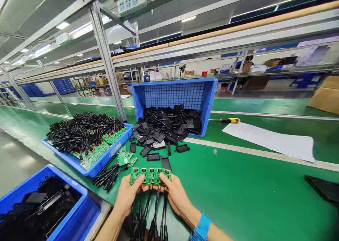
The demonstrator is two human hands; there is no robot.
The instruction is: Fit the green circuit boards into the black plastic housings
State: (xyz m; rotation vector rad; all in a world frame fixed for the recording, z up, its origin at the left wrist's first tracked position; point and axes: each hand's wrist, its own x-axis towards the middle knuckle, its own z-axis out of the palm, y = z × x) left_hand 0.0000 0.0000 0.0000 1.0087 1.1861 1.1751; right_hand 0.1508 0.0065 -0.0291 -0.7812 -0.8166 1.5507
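Between my two hands is a green circuit board panel (152, 177), made of several joined boards with small displays along the top. My left hand (129, 190) pinches its left part, thumb on the face. My right hand (174, 191) grips the right part the same way; a blue band circles that wrist. Black cables (152, 216) hang from the panel's lower edge toward me. Just beyond it lie black plastic housings (153, 157) and, to the left, loose green boards (124, 159) with black cables.
A blue crate (214, 96) on its side spills black housings. At left stands a blue tray (90, 171) of wired boards, with a blue bin (87, 198) of black parts nearer me. A yellow-black screwdriver (230, 120) and white paper (272, 142) lie right. A metal post (106, 54) rises behind.
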